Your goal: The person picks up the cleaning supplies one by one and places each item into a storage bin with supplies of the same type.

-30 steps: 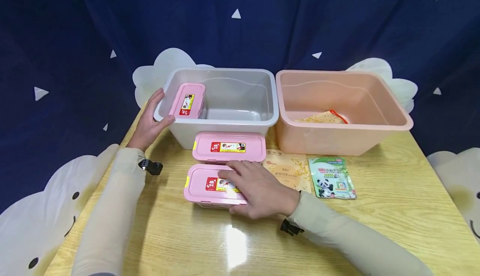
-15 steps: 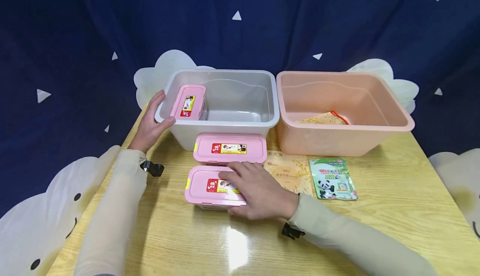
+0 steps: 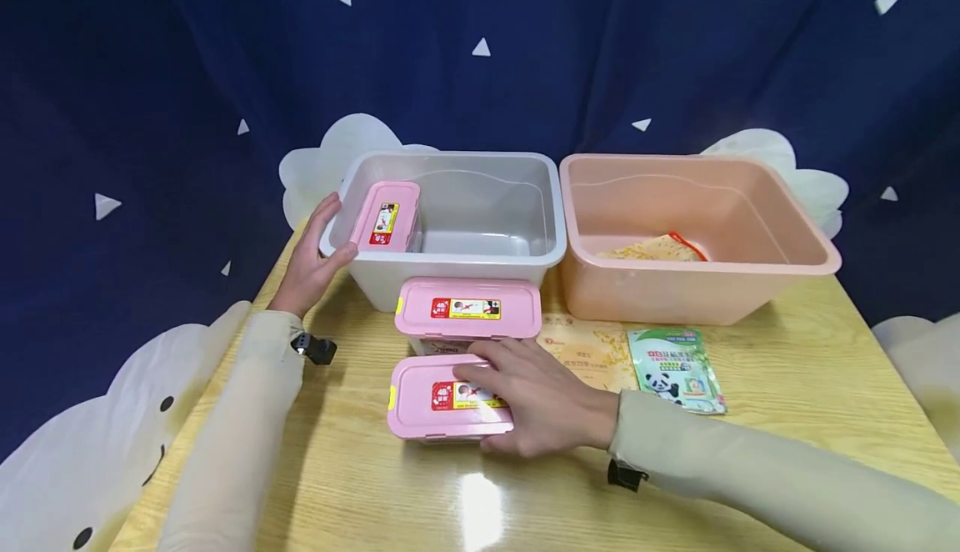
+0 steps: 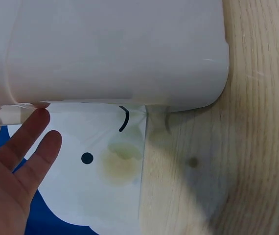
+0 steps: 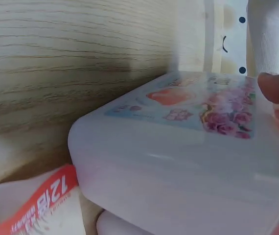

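Observation:
My right hand (image 3: 543,406) grips the right end of a pink-lidded plastic box (image 3: 412,398), thumb on the near side and fingers over the lid. In the right wrist view, this box's clear wall (image 5: 178,161) carries a floral label, and a thumb (image 5: 276,90) touches its edge. A second pink-lidded box (image 3: 510,287) stands just behind it, against the grey bin (image 3: 450,259). My left hand (image 3: 303,268) rests at that bin's front left corner, thumb over the rim and straight fingers along the outside. Inside the bin, at its left, lies a third pink-lidded box (image 3: 405,199).
A peach bin (image 3: 675,295) stands right of the grey one, with a yellow patterned packet (image 3: 652,249) inside. In front of it lie a flat beige packet (image 3: 592,352) and a green packet with a panda (image 3: 675,368). A dark blue curtain (image 3: 525,93) hangs behind the table.
The right hand has drawn the front box toward me and a little right, widening the gap to the second box. The left hand keeps its place on the grey bin. The whole view has shifted slightly.

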`<state>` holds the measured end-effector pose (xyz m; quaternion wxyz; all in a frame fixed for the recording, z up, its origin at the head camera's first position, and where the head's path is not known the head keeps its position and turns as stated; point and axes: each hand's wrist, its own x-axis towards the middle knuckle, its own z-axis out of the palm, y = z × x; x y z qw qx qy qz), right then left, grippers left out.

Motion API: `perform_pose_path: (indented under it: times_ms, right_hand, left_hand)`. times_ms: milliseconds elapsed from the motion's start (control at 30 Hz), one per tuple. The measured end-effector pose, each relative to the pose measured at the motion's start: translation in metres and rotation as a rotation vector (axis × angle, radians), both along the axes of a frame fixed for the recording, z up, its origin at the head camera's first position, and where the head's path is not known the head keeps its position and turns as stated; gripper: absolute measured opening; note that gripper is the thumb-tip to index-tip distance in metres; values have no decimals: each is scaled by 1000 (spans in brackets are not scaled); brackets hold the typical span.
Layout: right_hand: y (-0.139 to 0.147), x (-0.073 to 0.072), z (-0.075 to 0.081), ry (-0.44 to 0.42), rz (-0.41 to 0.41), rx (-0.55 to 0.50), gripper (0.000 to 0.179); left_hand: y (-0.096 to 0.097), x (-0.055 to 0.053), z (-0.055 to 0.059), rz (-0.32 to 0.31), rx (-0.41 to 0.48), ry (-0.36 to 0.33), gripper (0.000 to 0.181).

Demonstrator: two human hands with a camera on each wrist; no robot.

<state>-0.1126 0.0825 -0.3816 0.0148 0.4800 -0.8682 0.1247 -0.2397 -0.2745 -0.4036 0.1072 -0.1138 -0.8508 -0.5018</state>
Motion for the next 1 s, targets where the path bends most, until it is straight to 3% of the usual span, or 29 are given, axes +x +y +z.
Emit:
perform_pose_path:
  times_ms: [200, 333, 500, 767, 1000]
  right_hand:
    - [9, 8, 19, 58, 43, -8, 82]
    - [14, 9, 31, 49, 48, -18, 81]
    - [25, 9, 45, 56, 45, -14, 81]
    - [40, -1, 84, 63, 101, -120, 78]
    - [45, -11, 114, 143, 187, -88, 76]
  left_hand:
    - [0, -1, 3, 6, -11, 16, 78]
    - [0, -3, 5, 3, 0, 26, 78]
    - [2, 0, 0, -2, -15, 8, 81]
    - [2, 2, -1, 9, -34, 7, 81]
    - [2, 2, -1, 13, -21, 8, 79]
